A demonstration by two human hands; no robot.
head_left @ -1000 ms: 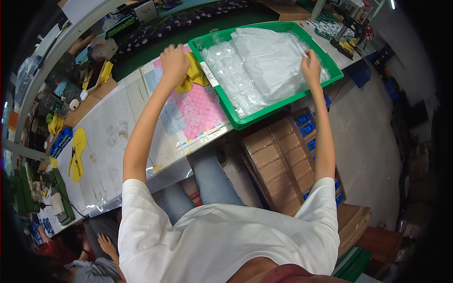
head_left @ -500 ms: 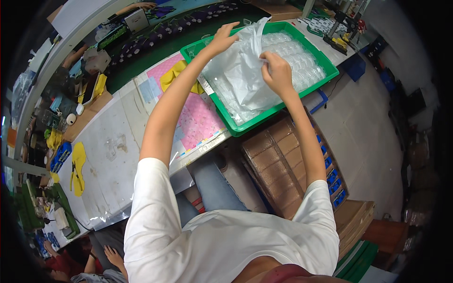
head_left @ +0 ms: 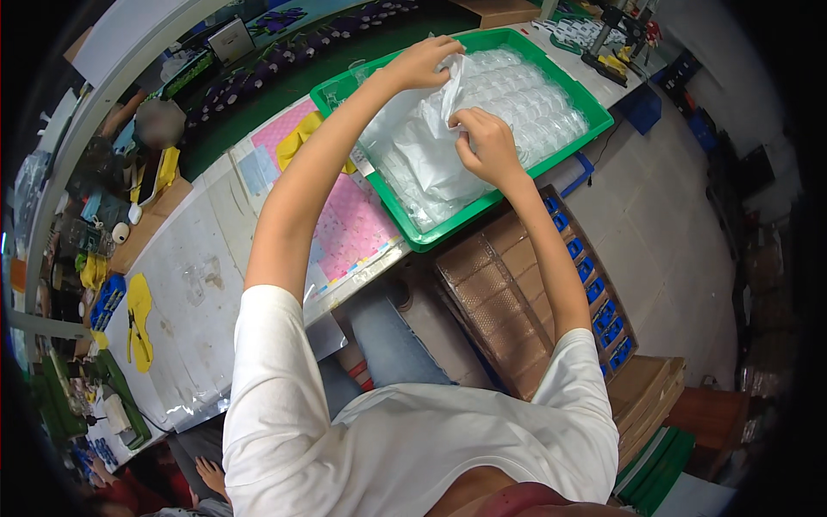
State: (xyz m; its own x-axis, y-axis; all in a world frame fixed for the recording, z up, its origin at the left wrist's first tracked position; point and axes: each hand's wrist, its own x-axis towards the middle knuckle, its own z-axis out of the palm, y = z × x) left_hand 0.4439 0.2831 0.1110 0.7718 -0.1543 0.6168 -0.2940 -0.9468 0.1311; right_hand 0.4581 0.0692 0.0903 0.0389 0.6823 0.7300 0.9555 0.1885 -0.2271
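Observation:
A green tray (head_left: 575, 153) holds rows of clear plastic pieces (head_left: 525, 95). Over its left half lies a thin white plastic sheet (head_left: 435, 159), crumpled and partly lifted. With closed fingers, my left hand (head_left: 428, 65) grips the sheet's far edge near the tray's back rim. Just nearer to me, my right hand (head_left: 488, 145) pinches the same sheet along its raised fold. Some clear pieces under the sheet are hidden.
Left of the tray lie a yellow cloth (head_left: 299, 142) and a pink patterned sheet (head_left: 357, 220) on the table. Yellow-based pliers (head_left: 133, 336) rest farther left. Below the tray stands a box (head_left: 500, 293) with bubble wrap and blue parts. A black-green conveyor belt (head_left: 250, 112) runs behind.
My left hand has moved right and closed on the sheet. The right hand has shifted left with its part of the sheet, which now sits lower and more gathered.

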